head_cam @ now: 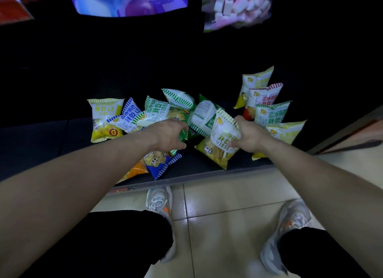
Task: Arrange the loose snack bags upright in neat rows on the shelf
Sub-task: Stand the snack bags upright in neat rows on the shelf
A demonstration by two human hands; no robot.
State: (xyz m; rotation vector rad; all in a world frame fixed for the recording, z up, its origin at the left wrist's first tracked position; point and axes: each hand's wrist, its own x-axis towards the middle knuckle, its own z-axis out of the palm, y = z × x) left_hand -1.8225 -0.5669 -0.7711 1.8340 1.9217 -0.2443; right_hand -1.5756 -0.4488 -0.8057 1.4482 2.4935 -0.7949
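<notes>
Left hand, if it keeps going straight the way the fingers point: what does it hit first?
Probably the green bag: the left hand has its fingertips at or on that bag's edge. Just beyond lies the white bag showing its back panel. Depth is unclear from this single view.

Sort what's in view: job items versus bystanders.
Job: yellow snack bag in right hand; left hand on green bag; upright row; dark shelf.
Bystanders: marshmallow bag, purple package, sneakers.
</notes>
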